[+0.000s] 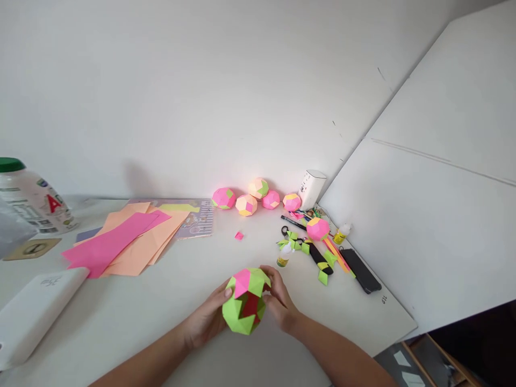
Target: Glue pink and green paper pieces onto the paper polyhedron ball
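A home craft area is suggested by the coloured paper (137, 244), glue bottles (282, 260) and paper balls (246, 206) spread across the white worktop (141, 303).

Left fingers (222, 295) partly behind paper ball (234, 310)

Pink and green paper ball (233, 308) between left hand (210, 317) and right hand (280, 302)

The left hand held the ball's left side, its thumb near a pink panel. The right hand gripped the other side, beside a jagged opening that showed red within. Beyond, on the white table (193, 285), lay a small pink piece (239, 235); five closed balls (258, 188) sat near the wall (226, 107). Rightward, a sixth ball (318, 229) rested near green scraps (323, 277) and a small bottle (282, 260), with a black case (360, 270) farther over. Leftward, pink and peach sheets (116, 239) overlapped a patterned mat (201, 226), and a white box (44, 312) lay nearer the camera.
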`<state>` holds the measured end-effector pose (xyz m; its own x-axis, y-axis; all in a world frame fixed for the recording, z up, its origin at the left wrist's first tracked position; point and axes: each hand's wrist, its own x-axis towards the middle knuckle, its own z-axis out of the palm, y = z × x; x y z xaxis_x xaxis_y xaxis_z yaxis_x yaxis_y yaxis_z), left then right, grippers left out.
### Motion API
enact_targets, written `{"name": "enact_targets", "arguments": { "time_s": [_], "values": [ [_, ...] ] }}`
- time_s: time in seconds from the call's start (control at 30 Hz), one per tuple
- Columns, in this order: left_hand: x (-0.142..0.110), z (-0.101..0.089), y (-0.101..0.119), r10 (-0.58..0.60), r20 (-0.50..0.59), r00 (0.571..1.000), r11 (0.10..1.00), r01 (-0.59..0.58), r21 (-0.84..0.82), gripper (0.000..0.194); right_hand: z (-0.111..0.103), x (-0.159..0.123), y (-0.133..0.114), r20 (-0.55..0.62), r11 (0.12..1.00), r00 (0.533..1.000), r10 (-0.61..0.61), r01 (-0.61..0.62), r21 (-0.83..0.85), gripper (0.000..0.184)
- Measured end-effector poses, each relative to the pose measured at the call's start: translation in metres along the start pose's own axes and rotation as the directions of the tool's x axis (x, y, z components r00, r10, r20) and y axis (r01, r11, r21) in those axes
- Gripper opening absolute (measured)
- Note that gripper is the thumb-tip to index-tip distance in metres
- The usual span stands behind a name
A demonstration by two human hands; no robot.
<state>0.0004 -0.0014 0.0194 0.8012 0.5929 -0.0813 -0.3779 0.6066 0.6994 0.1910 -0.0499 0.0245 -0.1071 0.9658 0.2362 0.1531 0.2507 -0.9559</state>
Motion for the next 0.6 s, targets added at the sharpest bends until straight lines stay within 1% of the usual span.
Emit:
{"name": "enact_targets", "arguments": {
  "time_s": [0.07,0.1,0.17,0.2,0.23,0.27,0.3,0.33,0.37,0.4,0.47,0.53,0.6],
  "values": [
    [0.004,-0.009,0.004,-0.018,-0.021,1.000,0.996,0.016,-0.084,0.059,-0.004,0.004,0.008,-0.053,1.000,0.999,-0.008,0.009,0.023,0.050],
    [0.006,-0.013,0.005,-0.004,-0.040,0.999,0.992,-0.001,-0.123,0.056,-0.005,0.007,0.014,-0.099,1.000,0.995,-0.021,0.019,-0.017,0.048],
    [0.010,-0.020,0.009,0.035,-0.087,0.996,0.984,-0.049,-0.171,0.053,-0.006,0.017,0.027,-0.184,0.979,0.981,-0.063,0.024,-0.203,0.039],
    [0.012,-0.021,0.011,0.051,-0.117,0.992,0.981,-0.072,-0.180,0.052,-0.005,0.025,0.033,-0.212,0.945,0.973,-0.092,0.018,-0.327,0.035],
    [0.013,-0.021,0.013,0.069,-0.142,0.987,0.979,-0.094,-0.183,0.052,-0.004,0.034,0.039,-0.213,0.893,0.968,-0.133,0.023,-0.450,0.032],
    [0.014,-0.021,0.015,0.087,-0.159,0.983,0.977,-0.115,-0.177,0.054,-0.002,0.046,0.044,-0.200,0.870,0.968,-0.151,0.033,-0.492,0.032],
    [0.015,-0.019,0.018,0.112,-0.162,0.980,0.977,-0.138,-0.162,0.056,0.000,0.059,0.048,-0.179,0.843,0.968,-0.176,0.054,-0.535,0.034],
    [0.015,-0.018,0.020,0.151,-0.156,0.976,0.976,-0.172,-0.135,0.059,0.002,0.074,0.052,-0.122,0.747,0.969,-0.217,0.085,-0.659,0.037],
    [0.015,-0.016,0.022,0.190,-0.149,0.970,0.974,-0.206,-0.098,0.061,0.004,0.090,0.055,-0.087,0.714,0.971,-0.224,0.102,-0.693,0.040],
    [0.015,-0.015,0.023,0.226,-0.157,0.962,0.970,-0.237,-0.055,0.064,0.007,0.106,0.057,-0.067,0.696,0.972,-0.225,0.113,-0.709,0.043],
    [0.015,-0.014,0.024,0.287,-0.202,0.936,0.958,-0.284,0.043,0.071,0.011,0.139,0.059,-0.048,0.668,0.974,-0.222,0.117,-0.735,0.041],
    [0.015,-0.015,0.023,0.346,-0.275,0.897,0.937,-0.316,0.147,0.080,0.015,0.165,0.061,-0.039,0.648,0.977,-0.212,0.111,-0.753,0.032],
    [0.016,-0.017,0.021,0.407,-0.324,0.854,0.908,-0.339,0.245,0.084,0.018,0.181,0.061,-0.058,0.631,0.978,-0.201,0.084,-0.771,0.021]
  ]
}}
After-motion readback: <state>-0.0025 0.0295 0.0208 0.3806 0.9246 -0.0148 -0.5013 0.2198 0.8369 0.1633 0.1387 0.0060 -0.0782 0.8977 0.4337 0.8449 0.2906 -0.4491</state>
